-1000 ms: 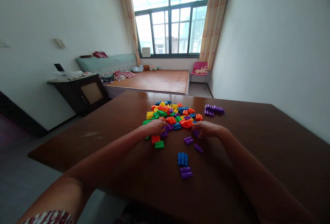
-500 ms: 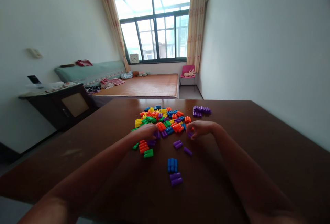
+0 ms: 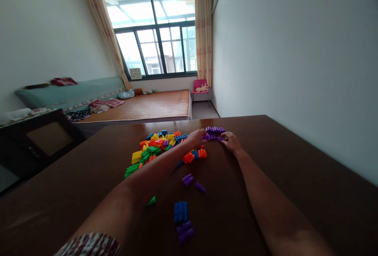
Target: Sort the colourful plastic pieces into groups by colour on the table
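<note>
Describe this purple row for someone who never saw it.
On the brown table, look far back, right of the colourful pile. Between the left hand and right hand lies the row of purple blocks, the only long, single-coloured line.

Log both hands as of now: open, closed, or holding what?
Left hand: fingers curled beside the purple blocks; grip cannot be told.
Right hand: fingertips at a purple piece; whether it's held cannot be told.

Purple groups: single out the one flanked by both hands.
The long purple row right of the colourful pile: left hand at its left, right hand at its right. The purple pairs lie nearer the camera.
</note>
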`<state>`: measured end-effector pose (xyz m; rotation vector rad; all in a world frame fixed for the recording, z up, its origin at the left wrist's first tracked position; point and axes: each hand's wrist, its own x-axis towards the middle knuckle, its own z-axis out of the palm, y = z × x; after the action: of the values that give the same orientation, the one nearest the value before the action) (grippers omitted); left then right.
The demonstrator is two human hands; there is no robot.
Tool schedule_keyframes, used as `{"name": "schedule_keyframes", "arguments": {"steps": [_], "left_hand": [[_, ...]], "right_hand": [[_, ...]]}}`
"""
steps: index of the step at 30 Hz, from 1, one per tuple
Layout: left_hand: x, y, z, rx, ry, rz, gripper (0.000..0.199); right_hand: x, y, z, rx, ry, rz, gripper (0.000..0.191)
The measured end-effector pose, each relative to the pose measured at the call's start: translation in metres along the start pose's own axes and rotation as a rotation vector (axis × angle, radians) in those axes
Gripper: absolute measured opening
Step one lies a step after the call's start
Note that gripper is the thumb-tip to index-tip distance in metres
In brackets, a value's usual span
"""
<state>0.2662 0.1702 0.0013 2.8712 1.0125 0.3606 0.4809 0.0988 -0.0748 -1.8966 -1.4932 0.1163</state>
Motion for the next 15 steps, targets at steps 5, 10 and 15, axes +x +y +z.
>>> {"name": "schedule_keyframes", "arguments": {"steps": [5,10,15], "left_hand": [[0.036,0.013,0.022,0.01,-0.023,0.02,0.033],[0.046,0.01,0.029,0.026,-0.053,-0.009,0.029],[0.049,0.004,0.03,0.026,-0.049,-0.022,0.026]], "right_hand": [[-0.001,0.0,0.001,-0.122,0.003,0.005,0.015],[-0.003,-0.008,0.001,-0.161,0.0,0.047,0.013],[-0.002,-0.009,0.001,-0.183,0.008,0.068,0.014]]}}
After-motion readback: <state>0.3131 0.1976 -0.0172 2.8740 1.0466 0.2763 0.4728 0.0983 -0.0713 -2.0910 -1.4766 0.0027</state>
